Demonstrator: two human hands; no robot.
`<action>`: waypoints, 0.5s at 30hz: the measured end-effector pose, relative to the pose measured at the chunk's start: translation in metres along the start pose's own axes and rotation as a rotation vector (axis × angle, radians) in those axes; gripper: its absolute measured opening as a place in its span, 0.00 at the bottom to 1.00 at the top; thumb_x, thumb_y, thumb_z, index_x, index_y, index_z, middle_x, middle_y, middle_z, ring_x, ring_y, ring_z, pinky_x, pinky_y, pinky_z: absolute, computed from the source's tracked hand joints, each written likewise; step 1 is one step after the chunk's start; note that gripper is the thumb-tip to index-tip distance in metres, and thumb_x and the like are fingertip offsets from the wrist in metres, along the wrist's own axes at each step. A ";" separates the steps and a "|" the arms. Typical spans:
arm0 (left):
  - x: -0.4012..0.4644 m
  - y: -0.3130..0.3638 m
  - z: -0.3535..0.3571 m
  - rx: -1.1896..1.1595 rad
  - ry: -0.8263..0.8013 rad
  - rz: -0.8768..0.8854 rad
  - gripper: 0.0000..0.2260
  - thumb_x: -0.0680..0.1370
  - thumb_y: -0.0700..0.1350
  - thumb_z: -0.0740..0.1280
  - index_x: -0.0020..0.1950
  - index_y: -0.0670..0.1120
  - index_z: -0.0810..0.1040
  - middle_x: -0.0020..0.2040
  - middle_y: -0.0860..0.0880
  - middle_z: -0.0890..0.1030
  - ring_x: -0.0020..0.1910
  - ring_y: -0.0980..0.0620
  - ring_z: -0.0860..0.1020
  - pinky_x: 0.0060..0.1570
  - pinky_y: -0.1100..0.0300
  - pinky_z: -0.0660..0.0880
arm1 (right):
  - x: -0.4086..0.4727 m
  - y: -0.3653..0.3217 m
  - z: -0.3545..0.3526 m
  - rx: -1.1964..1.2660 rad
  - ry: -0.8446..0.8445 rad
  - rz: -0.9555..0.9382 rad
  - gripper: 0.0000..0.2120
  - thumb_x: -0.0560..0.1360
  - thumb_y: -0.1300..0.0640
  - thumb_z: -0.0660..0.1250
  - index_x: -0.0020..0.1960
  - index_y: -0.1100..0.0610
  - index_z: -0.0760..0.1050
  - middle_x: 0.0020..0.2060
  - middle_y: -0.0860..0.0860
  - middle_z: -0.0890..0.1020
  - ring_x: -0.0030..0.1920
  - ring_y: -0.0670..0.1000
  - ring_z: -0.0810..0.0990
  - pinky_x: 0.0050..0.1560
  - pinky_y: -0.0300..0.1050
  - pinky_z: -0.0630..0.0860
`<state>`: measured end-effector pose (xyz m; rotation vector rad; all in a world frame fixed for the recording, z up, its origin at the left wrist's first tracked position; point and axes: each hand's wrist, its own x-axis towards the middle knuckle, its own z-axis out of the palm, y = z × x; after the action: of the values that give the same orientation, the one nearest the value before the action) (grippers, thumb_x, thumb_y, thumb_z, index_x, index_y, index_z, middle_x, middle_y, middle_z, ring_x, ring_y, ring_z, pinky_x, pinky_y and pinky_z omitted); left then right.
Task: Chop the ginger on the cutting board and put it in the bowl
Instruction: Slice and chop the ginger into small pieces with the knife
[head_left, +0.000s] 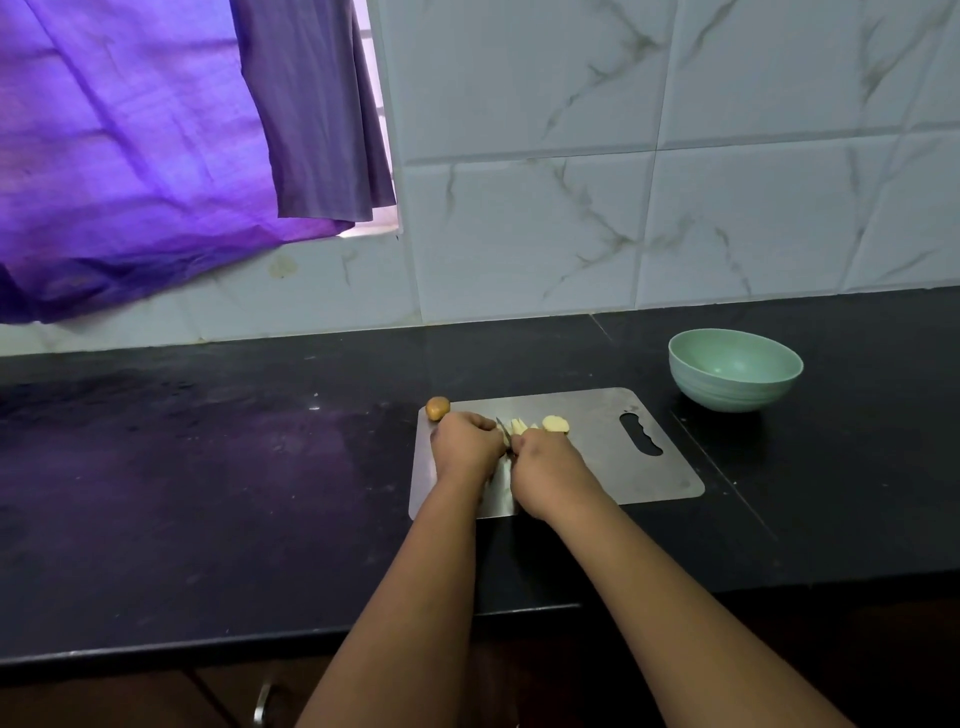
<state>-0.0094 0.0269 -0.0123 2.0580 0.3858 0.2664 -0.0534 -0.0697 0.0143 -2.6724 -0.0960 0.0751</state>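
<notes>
Mid-frame on board (597, 447): L hand (465, 441) fingers curled on ginger (519, 427), R hand (545, 460) clamped on knife (503, 427). Bowl (735, 370) upper right, on counter (208, 467).

Both bare forearms extended forward, hands close together, backs facing the camera.

The left hand (465, 441) is positioned palm down with its fingers curled under; what it holds is hidden beneath it. The right hand (543, 460) sits just beside it, fingers curled downward into a closed grip, its knuckles near those of the left hand. Both wrists are roughly straight. The forearms enter from the lower edge and converge toward the hands.
</notes>
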 end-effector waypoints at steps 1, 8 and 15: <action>0.000 0.000 0.000 -0.004 0.000 0.001 0.07 0.74 0.38 0.66 0.37 0.45 0.82 0.34 0.50 0.79 0.36 0.55 0.75 0.31 0.68 0.69 | 0.001 -0.002 -0.002 -0.012 -0.013 0.000 0.14 0.78 0.64 0.56 0.60 0.58 0.74 0.54 0.57 0.77 0.49 0.56 0.77 0.40 0.43 0.69; -0.005 0.002 -0.001 -0.026 0.000 -0.001 0.09 0.75 0.36 0.64 0.40 0.48 0.79 0.35 0.53 0.77 0.35 0.53 0.75 0.28 0.65 0.71 | -0.022 0.015 -0.010 -0.021 -0.042 -0.011 0.09 0.76 0.62 0.60 0.54 0.57 0.75 0.51 0.55 0.77 0.43 0.54 0.74 0.40 0.42 0.70; -0.015 0.000 0.000 -0.011 -0.005 0.054 0.10 0.77 0.42 0.64 0.56 0.45 0.82 0.48 0.45 0.83 0.47 0.45 0.81 0.46 0.58 0.79 | -0.038 0.021 -0.040 -0.163 -0.112 -0.012 0.12 0.76 0.61 0.59 0.59 0.56 0.74 0.51 0.54 0.75 0.46 0.53 0.77 0.40 0.42 0.73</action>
<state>-0.0236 0.0212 -0.0123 2.0600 0.3256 0.2958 -0.0869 -0.1094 0.0423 -2.8290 -0.1594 0.2220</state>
